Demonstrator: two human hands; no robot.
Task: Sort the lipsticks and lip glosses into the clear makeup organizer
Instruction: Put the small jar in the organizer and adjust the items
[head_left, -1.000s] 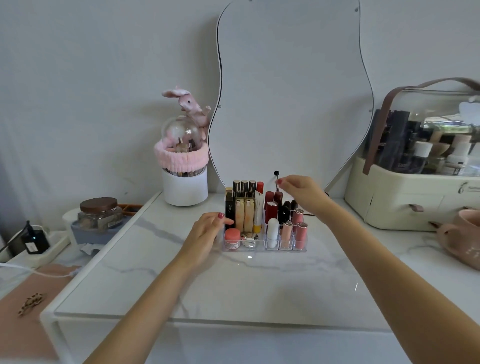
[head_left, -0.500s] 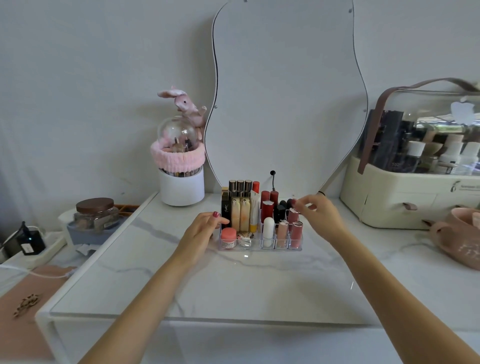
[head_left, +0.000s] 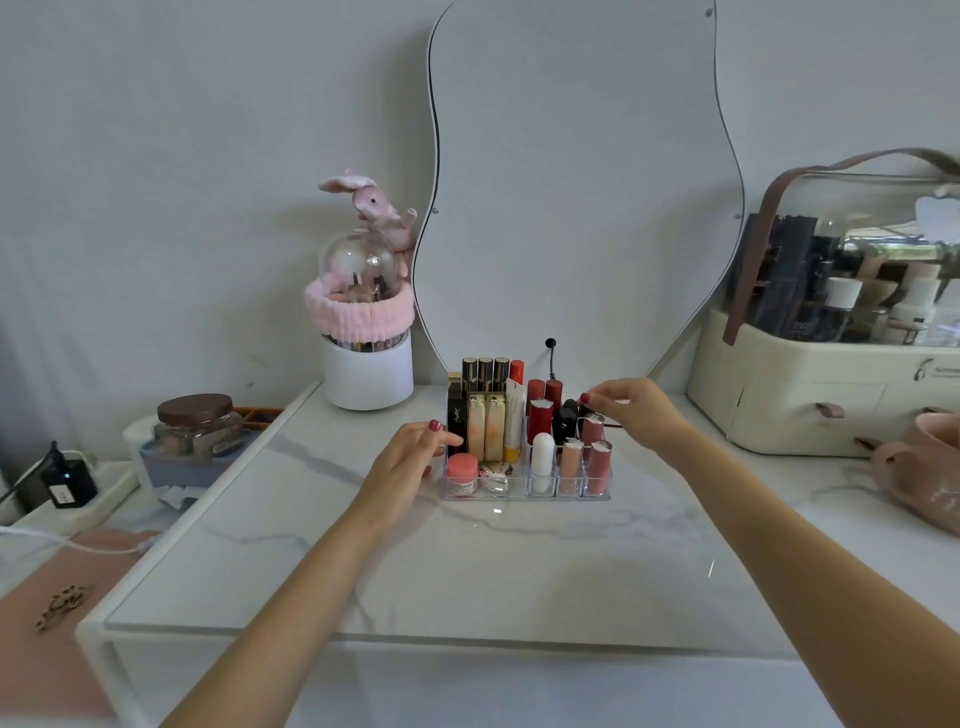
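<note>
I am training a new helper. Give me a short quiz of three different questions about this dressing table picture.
1. True or false: the clear organizer stands on the marble tabletop.
2. Which hand rests against the organizer's left side? A) left hand B) right hand
3. Fill in: the white tube in the front row stands ____ (upright / lying flat).

Key: 1 true; 2 A; 3 upright.

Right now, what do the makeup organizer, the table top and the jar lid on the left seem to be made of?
The makeup organizer looks like clear hard plastic, perhaps acrylic: its contents show through the walls. The table top looks like glossy white marble or an imitation, with grey veins and small reflections. The jar lid is dark brown and smooth; wood or plastic, I cannot tell.
</note>
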